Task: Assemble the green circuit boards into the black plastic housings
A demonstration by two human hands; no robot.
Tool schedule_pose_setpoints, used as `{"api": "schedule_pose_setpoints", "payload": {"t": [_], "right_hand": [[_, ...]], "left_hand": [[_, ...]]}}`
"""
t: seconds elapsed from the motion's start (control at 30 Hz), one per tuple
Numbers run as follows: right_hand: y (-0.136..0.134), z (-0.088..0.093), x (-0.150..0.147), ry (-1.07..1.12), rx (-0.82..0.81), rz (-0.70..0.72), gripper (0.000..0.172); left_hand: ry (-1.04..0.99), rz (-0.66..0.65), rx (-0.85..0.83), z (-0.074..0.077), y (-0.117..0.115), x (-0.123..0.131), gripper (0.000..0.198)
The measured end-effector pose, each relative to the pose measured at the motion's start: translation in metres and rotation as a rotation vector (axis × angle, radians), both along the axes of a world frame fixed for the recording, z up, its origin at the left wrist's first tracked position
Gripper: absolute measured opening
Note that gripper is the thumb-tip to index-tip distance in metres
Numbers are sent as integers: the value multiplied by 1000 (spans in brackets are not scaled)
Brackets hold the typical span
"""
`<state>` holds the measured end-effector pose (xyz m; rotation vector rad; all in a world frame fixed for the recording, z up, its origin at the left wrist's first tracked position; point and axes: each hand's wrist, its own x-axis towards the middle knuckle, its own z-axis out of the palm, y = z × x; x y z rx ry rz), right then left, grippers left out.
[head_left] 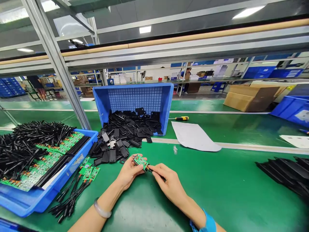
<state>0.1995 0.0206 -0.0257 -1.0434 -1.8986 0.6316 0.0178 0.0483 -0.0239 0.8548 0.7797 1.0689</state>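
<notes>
My left hand [129,174] is closed round a small green circuit board [140,160], held just above the green table mat [217,187]. My right hand [166,182] pinches a thin black stick-like part [154,171] whose tip meets the board's right edge. Right behind my hands lies a spill of black plastic shells [116,145], pouring out of a blue crate [135,100] tipped on its side. A bracelet sits on my left wrist and a blue band on my right.
A blue tray [72,166] at the left holds green boards and several black stick parts; more boards [89,172] with black leads lie beside it. White paper [193,137], a yellow screwdriver [180,118], black trays [285,174] at right, and a metal frame post [60,64] surround the area.
</notes>
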Motion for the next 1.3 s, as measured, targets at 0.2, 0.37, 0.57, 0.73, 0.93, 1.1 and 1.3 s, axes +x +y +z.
{"api": "schedule_pose_setpoints", "payload": {"t": [0.2,0.37,0.57,0.73,0.93,1.1,1.3], "right_hand": [[-2,-2,4,-94,67,19,34],[-3,-4,5,-159,158,21,35],[-3,-5,4,-209,167,37,34],[-3,-6,1,-266,124,46,35],[-4,-10,-5,-245,64,54,31],[-4,-13,-6,-200,60,71,30],[-5,-13,-9,-185,29,80,28]], "left_hand": [[12,-38,25,-1,-1,2,61],[-8,-39,15,-3,-3,2,59],[-2,-48,30,0,-6,4,58],[20,48,20,-4,-7,10,44],[48,141,-2,-7,-5,13,42],[70,168,23,-6,-5,12,40],[81,177,20,-8,-5,12,41]]}}
